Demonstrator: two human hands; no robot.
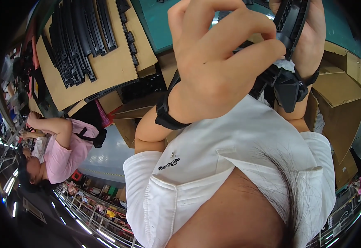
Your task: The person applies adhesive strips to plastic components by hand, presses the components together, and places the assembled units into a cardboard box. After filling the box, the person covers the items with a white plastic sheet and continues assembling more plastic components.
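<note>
Head view: left hand [217,62] curled against black part [292,25], pinch unclear; right hand [315,35] gripping it; lettering [169,164] on shirt [238,128]

Black plastic strip [292,25], ribbed along its sides, held tilted, upper end out of view

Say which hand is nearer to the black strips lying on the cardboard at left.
Left. The left hand is right of the black strips; the right hand is farther right, around a black part.
</note>
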